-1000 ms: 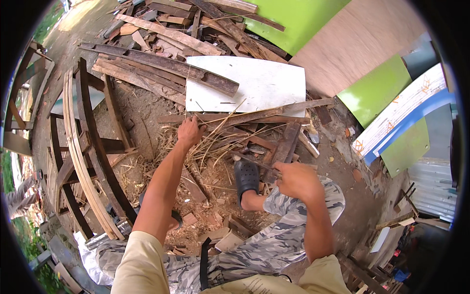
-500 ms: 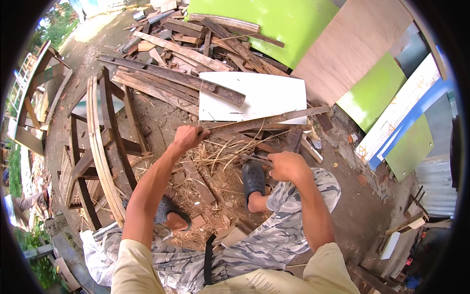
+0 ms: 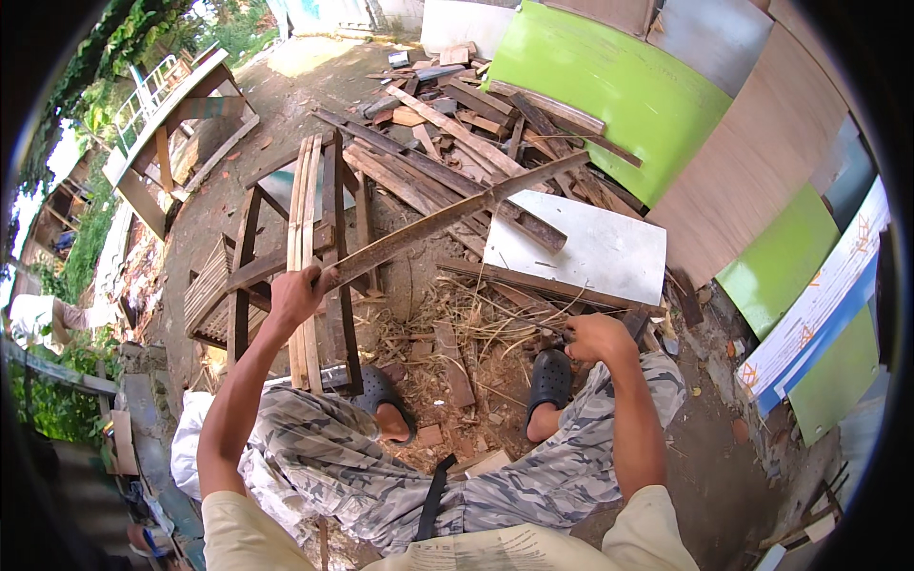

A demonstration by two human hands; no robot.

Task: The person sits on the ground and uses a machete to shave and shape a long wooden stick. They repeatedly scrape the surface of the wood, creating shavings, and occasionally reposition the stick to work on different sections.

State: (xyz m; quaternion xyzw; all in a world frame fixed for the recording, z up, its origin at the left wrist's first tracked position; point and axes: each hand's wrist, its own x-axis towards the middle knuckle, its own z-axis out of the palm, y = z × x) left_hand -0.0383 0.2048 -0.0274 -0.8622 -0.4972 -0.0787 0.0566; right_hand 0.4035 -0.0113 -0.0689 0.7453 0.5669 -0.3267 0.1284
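L hand (image 3: 297, 293) gripped strip (image 3: 419, 226), L of board (image 3: 614, 246) | axis ran to board's far side | R hand (image 3: 602, 340), nr side, held tool (image 3: 549, 330)

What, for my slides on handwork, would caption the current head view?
Left hand holds a long brown board, right hand a slim dark tool, before a pile of scrap wood.

Outdoor woodworking yard (image 3: 295, 107), dirt ground (image 3: 709, 457), scrap-wood pile (image 3: 483, 108), green panels (image 3: 609, 90)
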